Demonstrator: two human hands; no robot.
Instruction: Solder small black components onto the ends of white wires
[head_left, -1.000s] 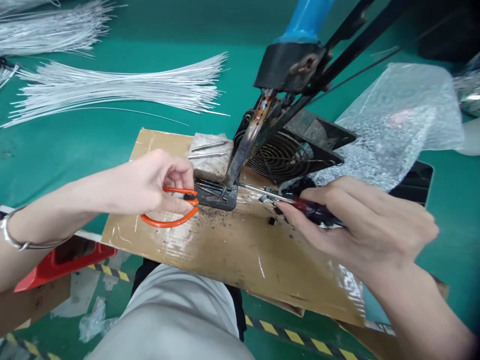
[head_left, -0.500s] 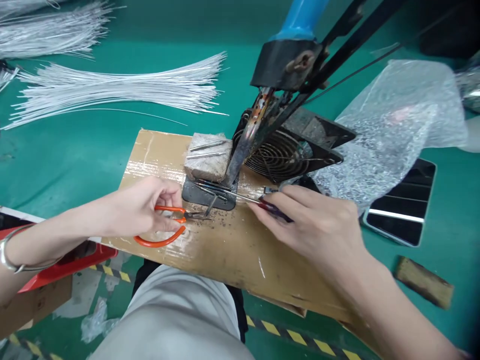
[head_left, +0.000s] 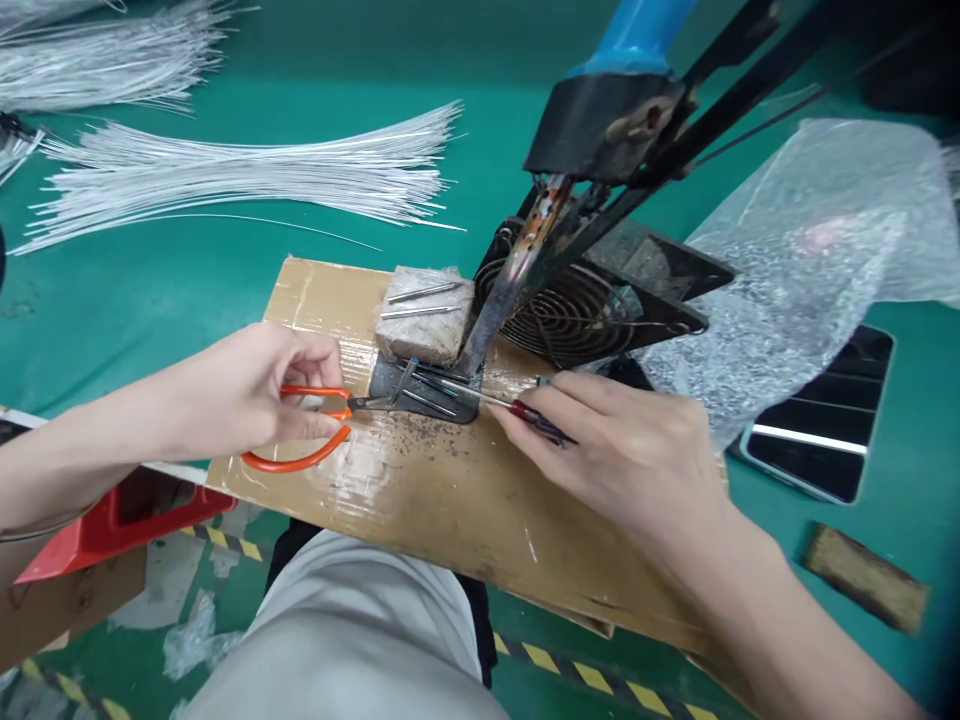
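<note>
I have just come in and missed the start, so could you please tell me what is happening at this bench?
A person sits at a cardboard-covered board. The left hand holds orange-handled scissors, blades open over a small dark metal plate. The right hand holds a thin dark-handled tool with its tip on that plate, just below a mounted soldering iron. Bundles of white wires lie on the green table behind.

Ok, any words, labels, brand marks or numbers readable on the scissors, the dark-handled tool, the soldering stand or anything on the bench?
None can be read. The orange-handled scissors in the left hand, the dark-handled tool in the right hand, the blue-handled stand, the phone screen and the cardboard board show no legible print.
</note>
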